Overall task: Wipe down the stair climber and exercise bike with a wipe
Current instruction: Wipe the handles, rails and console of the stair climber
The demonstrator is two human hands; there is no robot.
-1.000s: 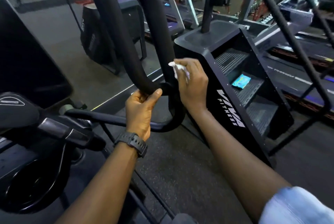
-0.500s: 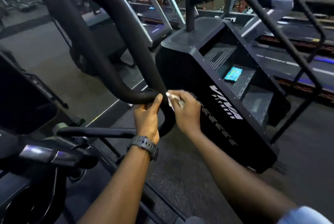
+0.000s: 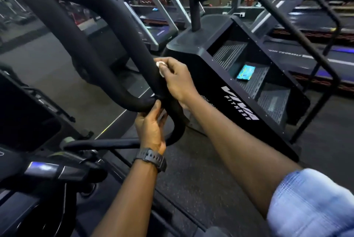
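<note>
Wipe [image 3: 160, 66] is a small white crumpled wad, pinched in the right hand [image 3: 177, 79] and pressed against the bike handlebar [image 3: 122, 31], on the thick curved bit just above where it bends. Right arm comes in from the lower right corner, stretched nearly straight, with a light blue sleeve [image 3: 314, 204] bunched up above the elbow. Fingers are curled over the wipe, knuckles up.

Left hand [image 3: 151, 123] reaches up from below, forearm straight, and grips the bar right at the bend, thumb up against the underside, fingers wrapped behind. Black rubbery watch [image 3: 152, 159] on that wrist.

Handlebar is fat matte black tubing, looks foam- or rubber-coated, looping in big smooth curves. A thinner black bar runs off to the left under the left hand.

Stair climber [image 3: 239, 100] sits just right of the hands, a boxy black metal thing with white VIVA FITNESS lettering on its side panel and ribbed steps. A small blue-green packet [image 3: 246, 72] lies flat on the middle step. Floor [image 3: 191, 179] is dark speckled rubber. Treadmills in the background.
</note>
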